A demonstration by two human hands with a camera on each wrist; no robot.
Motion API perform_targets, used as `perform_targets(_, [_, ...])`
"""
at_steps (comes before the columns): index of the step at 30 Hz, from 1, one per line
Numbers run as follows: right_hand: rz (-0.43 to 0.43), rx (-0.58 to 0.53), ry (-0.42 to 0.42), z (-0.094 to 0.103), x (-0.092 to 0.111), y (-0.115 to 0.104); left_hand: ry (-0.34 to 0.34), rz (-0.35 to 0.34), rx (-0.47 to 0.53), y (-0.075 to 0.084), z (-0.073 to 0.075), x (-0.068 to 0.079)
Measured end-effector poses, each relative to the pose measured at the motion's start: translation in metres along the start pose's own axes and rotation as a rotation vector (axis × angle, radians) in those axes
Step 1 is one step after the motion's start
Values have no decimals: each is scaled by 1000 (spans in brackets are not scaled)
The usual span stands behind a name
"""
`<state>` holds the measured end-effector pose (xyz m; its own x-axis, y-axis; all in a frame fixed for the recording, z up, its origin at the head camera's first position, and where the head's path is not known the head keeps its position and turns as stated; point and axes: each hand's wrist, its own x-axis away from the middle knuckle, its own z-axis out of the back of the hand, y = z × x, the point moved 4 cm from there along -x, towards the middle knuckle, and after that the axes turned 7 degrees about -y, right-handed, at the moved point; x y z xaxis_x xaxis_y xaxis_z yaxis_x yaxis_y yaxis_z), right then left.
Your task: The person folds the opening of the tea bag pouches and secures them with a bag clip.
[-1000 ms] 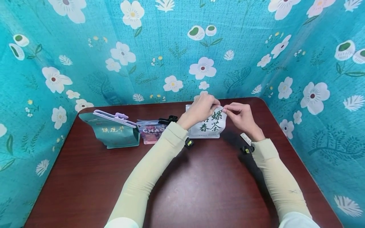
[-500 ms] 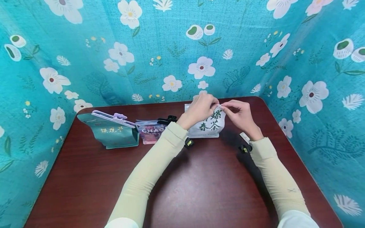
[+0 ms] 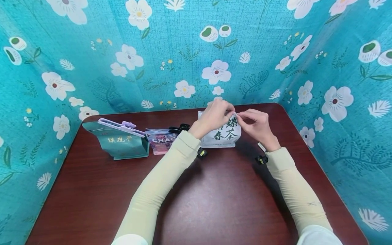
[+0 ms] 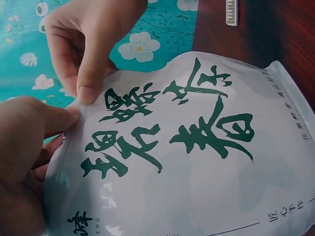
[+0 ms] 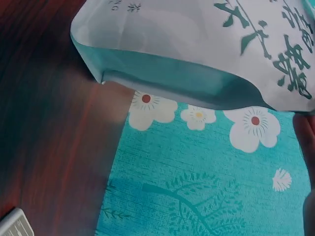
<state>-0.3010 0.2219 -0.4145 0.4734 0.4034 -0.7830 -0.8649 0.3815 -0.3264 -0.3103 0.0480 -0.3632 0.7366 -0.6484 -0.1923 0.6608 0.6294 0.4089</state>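
A white tea pouch [image 3: 223, 135] with large green characters stands near the back of the table. My left hand [image 3: 215, 117] pinches its top edge between thumb and fingers, covering part of the lettering in the head view. At the top right corner my right hand [image 3: 256, 123] pinches the same edge, its fingertips right beside those of the left. The left wrist view shows both thumbs [image 4: 89, 93] pressed on the pouch's rim. In the right wrist view the pouch's teal side fold [image 5: 172, 73] shows, with a bit of the right hand [image 5: 306, 147] at the frame's edge.
Left of the pouch stand a small pink-purple pouch [image 3: 162, 143] with a black clip [image 3: 180, 128] and a green tea pouch [image 3: 124, 144] with a lilac sealing clip [image 3: 122, 126]. A teal flowered curtain [image 3: 171, 51] surrounds the dark red table [image 3: 214, 197] at back and sides.
My right hand and forearm have shifted slightly left, its fingertips staying on the pouch's top corner. The left hand keeps its pinch almost in place.
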Motion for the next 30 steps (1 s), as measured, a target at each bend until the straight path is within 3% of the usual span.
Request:
perform_targets(9, [134,122,68,-6,3,-11,6,-9,112,-3,1,-2])
perform_targets(12, [188,172,65,-8,4,-15,32,50,93,-3,2,-2])
perform_targets(15, [219,211,32,-9,4,-19,51,154,7,-4,3,-1])
perform_targets(19, [255,269,-13,-12,6,-22,36,241,-66,-5,3,-1])
perform_targets(25, [322,373,-20,-19,7,-24,1,229,-45,-5,2,-2])
perform_targets(30, [329,413,-15,-24,9,-25,-11,216,-26,-4,3,0])
